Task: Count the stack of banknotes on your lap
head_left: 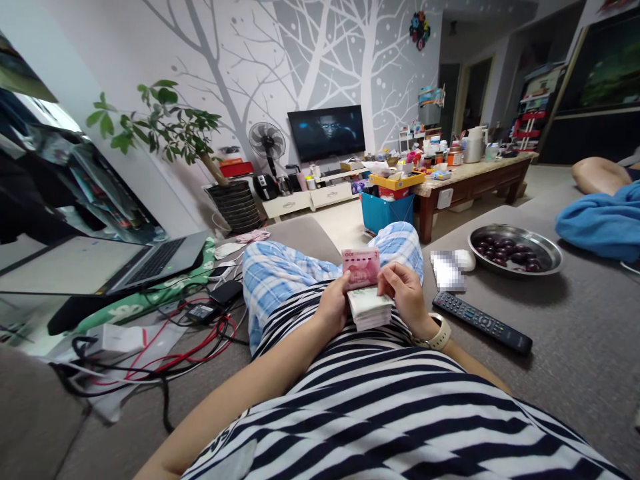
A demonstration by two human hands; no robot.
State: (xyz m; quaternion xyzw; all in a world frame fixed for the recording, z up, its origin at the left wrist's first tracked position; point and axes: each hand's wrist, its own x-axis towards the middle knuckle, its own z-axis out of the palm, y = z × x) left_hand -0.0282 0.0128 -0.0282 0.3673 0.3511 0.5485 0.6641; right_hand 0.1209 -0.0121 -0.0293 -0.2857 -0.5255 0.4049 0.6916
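Note:
A stack of banknotes (pixel 371 312) is folded over above my lap. A reddish-pink 100 note (pixel 361 267) stands up at its far end, and pale greenish notes face me lower down. My left hand (pixel 336 303) grips the stack at its left side, thumb against the pink part. At the right side, the fingers of my right hand (pixel 404 293) are pinched at the upper edge of the pale notes. A light watch (pixel 441 332) is on my right wrist. The fingertips beneath the stack are hidden.
On the sofa to my right lie a remote control (pixel 483 323) and a metal bowl (pixel 515 250) of dark round fruit. To the left are a laptop (pixel 155 263) and tangled cables (pixel 200 340). A cluttered table (pixel 470 177) stands ahead. Another person's leg (pixel 600 177) shows at far right.

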